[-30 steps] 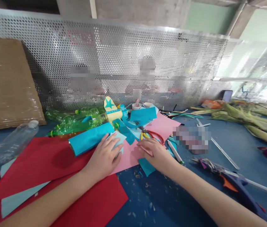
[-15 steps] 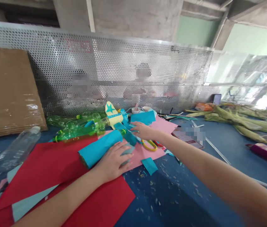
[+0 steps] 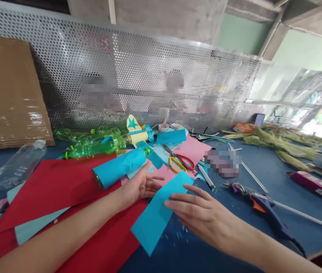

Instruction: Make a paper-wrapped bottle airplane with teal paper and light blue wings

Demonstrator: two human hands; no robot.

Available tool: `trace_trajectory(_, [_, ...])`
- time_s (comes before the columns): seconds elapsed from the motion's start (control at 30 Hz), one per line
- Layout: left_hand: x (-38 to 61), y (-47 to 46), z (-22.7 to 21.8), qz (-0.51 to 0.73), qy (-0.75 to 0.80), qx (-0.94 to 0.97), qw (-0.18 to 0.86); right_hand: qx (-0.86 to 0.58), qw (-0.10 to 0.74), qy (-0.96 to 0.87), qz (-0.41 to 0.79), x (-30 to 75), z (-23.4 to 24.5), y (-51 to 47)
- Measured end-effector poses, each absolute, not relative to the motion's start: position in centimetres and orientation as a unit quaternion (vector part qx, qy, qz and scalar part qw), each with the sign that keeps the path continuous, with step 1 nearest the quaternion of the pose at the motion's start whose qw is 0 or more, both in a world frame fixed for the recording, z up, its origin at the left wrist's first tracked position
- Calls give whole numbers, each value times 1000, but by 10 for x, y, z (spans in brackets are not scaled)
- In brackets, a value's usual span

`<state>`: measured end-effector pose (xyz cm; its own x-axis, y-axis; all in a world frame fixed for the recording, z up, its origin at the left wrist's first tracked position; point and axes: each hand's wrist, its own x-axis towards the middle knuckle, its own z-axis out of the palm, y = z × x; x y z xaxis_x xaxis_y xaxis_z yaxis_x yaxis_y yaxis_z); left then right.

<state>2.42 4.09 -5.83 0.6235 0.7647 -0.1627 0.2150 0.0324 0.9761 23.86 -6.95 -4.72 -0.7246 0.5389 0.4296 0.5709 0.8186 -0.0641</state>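
Note:
My right hand reaches in from the lower right with its fingers stretched over a long blue paper strip, holding it slightly off the table. My left hand is open, palm turned toward the strip, fingers apart just left of its upper end. Right behind my left hand lies a bottle wrapped in blue paper. Both rest over red paper sheets and a pink sheet on the blue table.
Scissors with red and yellow handles, a pen and a blue glue gun lie to the right. Green bottles, a yellow star-marked tail fin and a clear bottle sit behind. Cardboard leans on the perforated screen; corn husks far right.
My right hand reached back to the blue pieces near the bottles, then came forward with a long blue strip. My left hand lifted off the small pale piece and turned palm-in.

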Motion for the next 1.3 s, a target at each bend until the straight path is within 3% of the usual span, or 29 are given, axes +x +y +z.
trace_trajectory(0.07, [28,33,-55,184,343,539,747,-289,201,-936,-30,234,-51,-77])
trace_trajectory(0.17, [32,26,-57,213,342,458,793,-286,210,-935,26,229,-50,-74])
trace_trajectory(0.3, [33,28,-64,290,329,441,783,-323,302,-891,99,223,-51,-66])
trace_trajectory(0.5, [29,35,-71,321,313,483,752,-489,443,-709,248,220,-65,-44])
trace_trajectory(0.63, [28,35,-76,314,341,527,712,-516,439,-657,331,227,-74,-26])
trace_trajectory(0.8, [32,32,-72,258,264,628,685,-559,451,-668,194,233,-71,-20])
trace_trajectory(0.87, [32,32,-69,248,249,646,678,-545,467,-669,195,232,-69,-19])
trace_trajectory(1.17, [29,25,-68,210,246,677,661,-519,484,-614,346,227,-82,-12])
trace_trajectory(1.3, [32,24,-70,217,258,676,656,-481,536,-550,422,227,-78,-11])
